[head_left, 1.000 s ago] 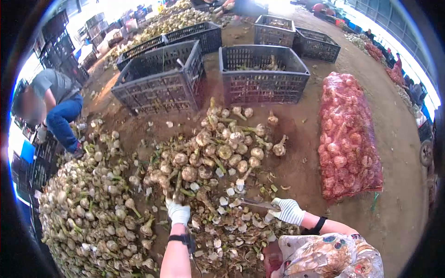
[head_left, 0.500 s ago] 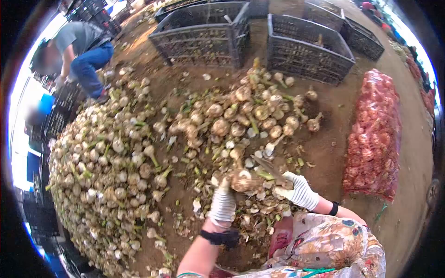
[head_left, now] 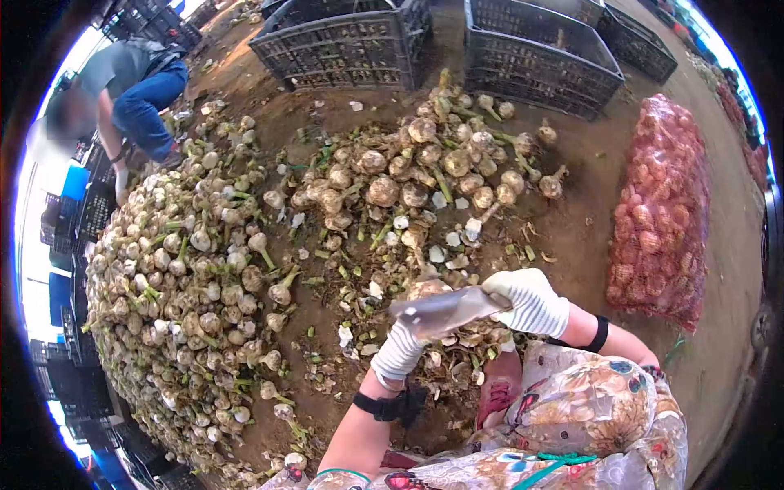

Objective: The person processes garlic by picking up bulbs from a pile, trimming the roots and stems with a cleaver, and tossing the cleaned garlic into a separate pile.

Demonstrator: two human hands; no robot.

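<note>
My right hand (head_left: 527, 300), in a white striped glove, is closed around the handle of a knife (head_left: 449, 311). Its broad blade points left and lies across my left hand (head_left: 398, 353), also gloved. A garlic bulb (head_left: 428, 288) shows just behind the blade, its stalk pointing away from me. My left fingers are wrapped at this bulb, though the blade hides most of them. Beyond the hands lies a heap of untrimmed garlic (head_left: 384, 192) with roots and stalks. Cut stalks and peeled skins (head_left: 367, 278) litter the soil around it.
A large pile of garlic bulbs (head_left: 196, 310) spreads on the left. Black plastic crates (head_left: 343, 53) stand at the back. To the right lies a full red mesh sack (head_left: 660, 216). A crouching person (head_left: 135, 86) reaches down at the far left. My shoe (head_left: 498, 388) is close below.
The knife has swung from beside the bulb to across it, its blade now over my left hand. My right hand has shifted slightly upward. The view has tilted down a little.
</note>
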